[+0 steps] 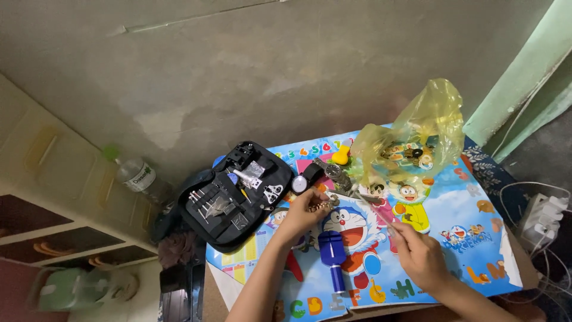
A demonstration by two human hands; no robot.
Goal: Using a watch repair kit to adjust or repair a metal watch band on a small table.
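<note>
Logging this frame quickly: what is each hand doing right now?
Left hand: closed on a gold-coloured watch band.
Right hand: closed on a thin tool.

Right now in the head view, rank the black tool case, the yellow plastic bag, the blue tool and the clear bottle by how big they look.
1. Black tool case and yellow plastic bag: look alike, too close to rank.
2. Clear bottle
3. Blue tool: smallest, though close to the bottle.

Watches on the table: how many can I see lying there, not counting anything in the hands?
2: a black-strapped watch beside the open tool case, and a metal-band watch just right of it. The yellow plastic bag may hide more.
</note>
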